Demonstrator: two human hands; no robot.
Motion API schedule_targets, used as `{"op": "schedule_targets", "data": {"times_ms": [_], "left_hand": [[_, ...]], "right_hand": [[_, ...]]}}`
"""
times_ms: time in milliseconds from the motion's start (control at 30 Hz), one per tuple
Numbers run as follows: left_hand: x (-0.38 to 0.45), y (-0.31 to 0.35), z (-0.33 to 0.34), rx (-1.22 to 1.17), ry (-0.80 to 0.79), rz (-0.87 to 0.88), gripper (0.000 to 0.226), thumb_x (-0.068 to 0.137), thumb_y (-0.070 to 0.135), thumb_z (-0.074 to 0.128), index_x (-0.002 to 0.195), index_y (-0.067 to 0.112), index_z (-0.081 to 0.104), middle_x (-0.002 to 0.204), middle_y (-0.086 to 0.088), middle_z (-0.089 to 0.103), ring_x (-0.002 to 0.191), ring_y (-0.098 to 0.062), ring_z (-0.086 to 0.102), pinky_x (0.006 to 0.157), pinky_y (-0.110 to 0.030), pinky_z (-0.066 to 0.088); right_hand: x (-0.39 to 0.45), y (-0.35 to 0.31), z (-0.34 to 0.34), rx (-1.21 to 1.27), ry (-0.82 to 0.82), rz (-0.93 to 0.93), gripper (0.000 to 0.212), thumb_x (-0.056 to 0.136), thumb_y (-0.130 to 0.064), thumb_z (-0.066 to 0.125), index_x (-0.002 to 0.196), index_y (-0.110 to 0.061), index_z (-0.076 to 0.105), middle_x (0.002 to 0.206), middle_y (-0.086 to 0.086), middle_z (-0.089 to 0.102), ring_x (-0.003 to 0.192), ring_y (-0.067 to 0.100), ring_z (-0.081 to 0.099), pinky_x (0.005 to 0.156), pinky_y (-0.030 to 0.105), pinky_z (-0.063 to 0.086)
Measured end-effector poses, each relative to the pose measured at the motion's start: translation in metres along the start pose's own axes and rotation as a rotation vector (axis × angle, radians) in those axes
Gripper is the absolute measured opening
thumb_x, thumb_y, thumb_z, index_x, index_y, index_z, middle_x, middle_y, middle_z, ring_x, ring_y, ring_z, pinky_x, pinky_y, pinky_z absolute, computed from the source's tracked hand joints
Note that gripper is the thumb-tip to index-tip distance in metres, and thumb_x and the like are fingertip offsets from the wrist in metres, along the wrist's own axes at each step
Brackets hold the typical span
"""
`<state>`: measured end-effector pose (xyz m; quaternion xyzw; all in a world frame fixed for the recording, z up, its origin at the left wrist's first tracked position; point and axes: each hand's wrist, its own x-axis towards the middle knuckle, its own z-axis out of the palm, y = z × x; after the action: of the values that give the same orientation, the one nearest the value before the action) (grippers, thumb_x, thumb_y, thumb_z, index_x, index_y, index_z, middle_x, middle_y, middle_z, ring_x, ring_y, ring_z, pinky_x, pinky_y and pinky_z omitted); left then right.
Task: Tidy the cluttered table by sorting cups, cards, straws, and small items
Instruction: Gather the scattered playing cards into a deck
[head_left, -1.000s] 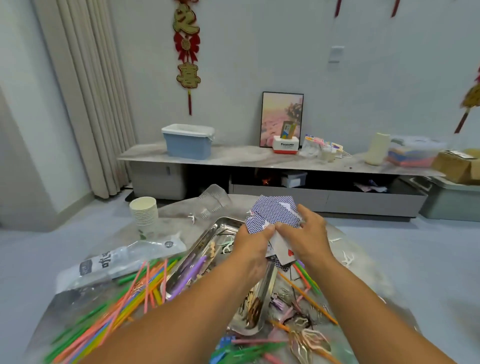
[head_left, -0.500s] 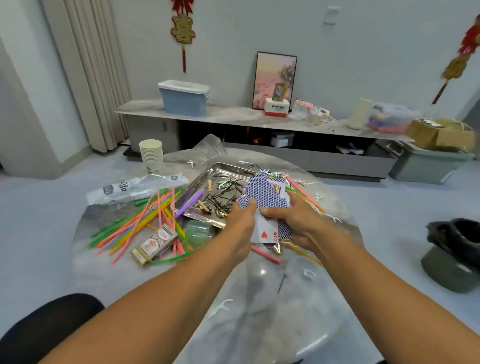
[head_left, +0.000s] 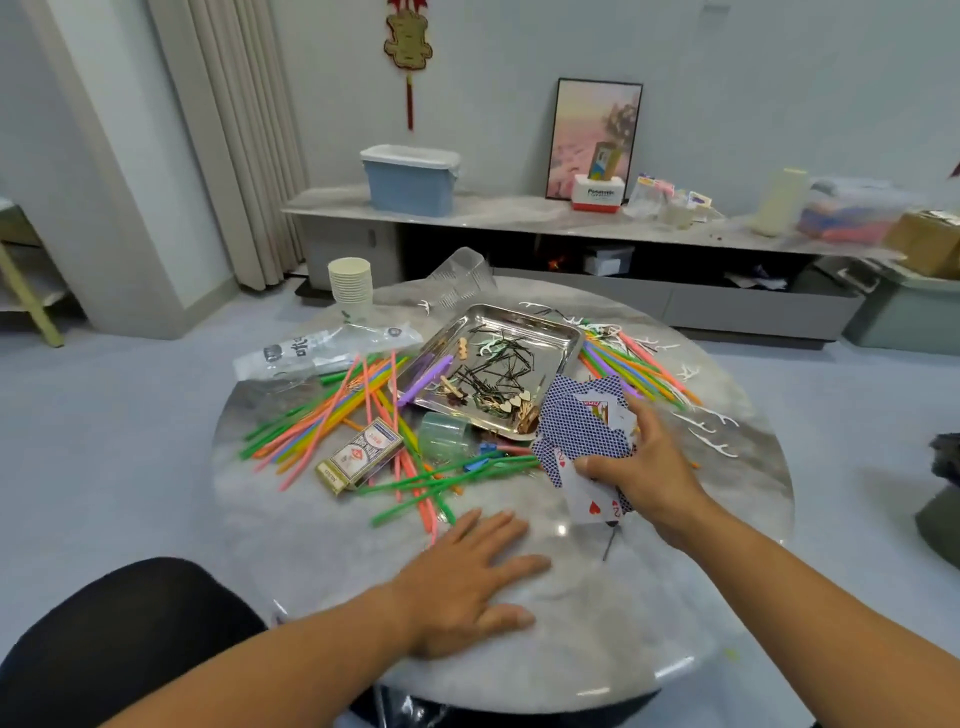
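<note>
My right hand (head_left: 644, 470) holds a loose, uneven fan of playing cards (head_left: 582, 431), thumb on top and the other fingers curled beneath, most of them out of sight. Most cards show blue backs; a two of hearts (head_left: 592, 499) hangs low at the near edge, below my thumb, and looks ready to slip. My left hand (head_left: 467, 577) lies flat on the tabletop (head_left: 597, 623), fingers straight and spread, holding nothing, well apart from the cards.

The step, as I judge it, is squaring this bundle so it can go into the card box (head_left: 361, 454), which lies to the left of my right fingers, among the straws (head_left: 332, 415) and just beside the small green cup (head_left: 444, 436). To do it well, I should bring the left hand up to the fan's open side, tap the long edges together, and catch that drooping card first. I should keep the bundle over bare tabletop, not over the metal tray (head_left: 561, 338) just beyond my fingertips, so a dropped card does not land among the hairpins (head_left: 498, 364).
</note>
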<state>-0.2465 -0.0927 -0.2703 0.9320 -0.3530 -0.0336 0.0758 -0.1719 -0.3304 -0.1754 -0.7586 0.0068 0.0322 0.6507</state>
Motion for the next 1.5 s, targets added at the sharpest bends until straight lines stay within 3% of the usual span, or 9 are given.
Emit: {"op": "schedule_targets", "data": {"times_ms": [167, 367, 500, 633, 767, 967, 1200, 1300, 1500], "left_hand": [[0.020, -0.038, -0.004, 0.076, -0.024, 0.007, 0.057, 0.103, 0.066, 0.018, 0.156, 0.050, 0.009, 0.169, 0.004, -0.003, 0.152, -0.010, -0.019, 0.123, -0.040, -0.013], [0.040, -0.085, -0.010, 0.085, 0.132, -0.044, 0.051, 0.106, 0.055, 0.030, 0.148, 0.027, 0.040, 0.162, -0.002, 0.026, 0.151, -0.020, 0.020, 0.121, -0.045, 0.024], [0.022, -0.080, -0.016, -0.240, 0.330, -0.176, 0.043, 0.102, 0.037, 0.052, 0.141, 0.025, 0.041, 0.144, 0.006, 0.044, 0.131, -0.010, 0.043, 0.109, -0.038, 0.039], [0.003, -0.045, -0.038, -0.556, 0.269, -0.261, 0.092, 0.088, 0.037, 0.071, 0.155, 0.048, 0.008, 0.148, 0.027, 0.032, 0.134, 0.012, 0.036, 0.105, -0.004, 0.028], [0.018, -0.014, -0.036, -1.036, 0.363, -0.286, 0.108, 0.076, 0.018, 0.088, 0.155, 0.041, 0.017, 0.142, 0.013, 0.051, 0.126, 0.003, 0.055, 0.100, -0.015, 0.045], [0.036, -0.001, -0.022, -1.134, 0.509, -0.350, 0.086, 0.072, 0.005, 0.088, 0.140, 0.036, 0.044, 0.130, 0.009, 0.061, 0.118, -0.004, 0.062, 0.094, -0.020, 0.051], [0.043, 0.004, -0.008, -1.181, 0.537, -0.381, 0.065, 0.073, -0.007, 0.083, 0.125, 0.021, 0.059, 0.109, 0.002, 0.074, 0.102, -0.014, 0.071, 0.082, -0.022, 0.054], [0.042, 0.010, -0.009, -1.187, 0.552, -0.384, 0.067, 0.071, -0.006, 0.084, 0.126, 0.023, 0.058, 0.106, 0.000, 0.074, 0.095, -0.017, 0.072, 0.076, -0.028, 0.057], [0.037, 0.006, 0.000, -1.001, 0.579, -0.381, 0.091, 0.067, 0.018, 0.090, 0.140, 0.045, 0.043, 0.141, 0.015, 0.049, 0.129, 0.001, 0.049, 0.103, -0.015, 0.041]], "right_hand": [[0.006, 0.012, 0.005, -0.028, -0.068, -0.080, 0.095, 0.070, 0.009, 0.086, 0.149, -0.026, 0.045, 0.126, 0.005, 0.070, 0.103, 0.023, 0.073, 0.085, 0.051, 0.061], [0.009, 0.016, 0.007, -0.245, -0.234, -0.119, 0.079, 0.074, 0.004, 0.083, 0.128, -0.045, 0.052, 0.116, -0.002, 0.071, 0.093, 0.023, 0.075, 0.065, 0.056, 0.062], [0.009, 0.025, 0.012, -0.490, -0.339, -0.189, 0.079, 0.072, -0.007, 0.086, 0.134, -0.045, 0.054, 0.124, -0.010, 0.066, 0.102, 0.010, 0.069, 0.080, 0.040, 0.062], [0.006, 0.028, 0.023, -0.577, -0.395, -0.239, 0.078, 0.074, -0.011, 0.085, 0.135, -0.045, 0.052, 0.127, -0.018, 0.060, 0.111, 0.002, 0.063, 0.091, 0.032, 0.057], [0.002, 0.035, 0.032, -0.638, -0.426, -0.231, 0.093, 0.062, -0.036, 0.088, 0.139, -0.053, 0.039, 0.133, -0.013, 0.059, 0.120, 0.007, 0.059, 0.100, 0.039, 0.053], [-0.004, 0.046, 0.019, -0.490, -0.376, -0.203, 0.107, 0.064, -0.043, 0.091, 0.150, -0.052, 0.027, 0.150, -0.010, 0.038, 0.136, 0.009, 0.046, 0.110, 0.033, 0.046], [-0.033, 0.047, 0.055, -0.085, -0.173, -0.124, 0.048, 0.098, -0.032, 0.067, 0.141, -0.037, 0.046, 0.134, -0.018, 0.053, 0.115, -0.013, 0.056, 0.097, 0.014, 0.048], [-0.036, 0.043, 0.074, 0.090, -0.081, -0.039, 0.019, 0.102, -0.035, 0.057, 0.117, -0.029, 0.068, 0.111, -0.006, 0.072, 0.105, 0.008, 0.069, 0.094, 0.031, 0.056], [-0.020, 0.053, 0.074, 0.150, 0.283, 0.132, 0.031, 0.104, -0.018, 0.046, 0.096, -0.021, 0.076, 0.098, 0.000, 0.075, 0.099, 0.020, 0.070, 0.088, 0.042, 0.058]]}}
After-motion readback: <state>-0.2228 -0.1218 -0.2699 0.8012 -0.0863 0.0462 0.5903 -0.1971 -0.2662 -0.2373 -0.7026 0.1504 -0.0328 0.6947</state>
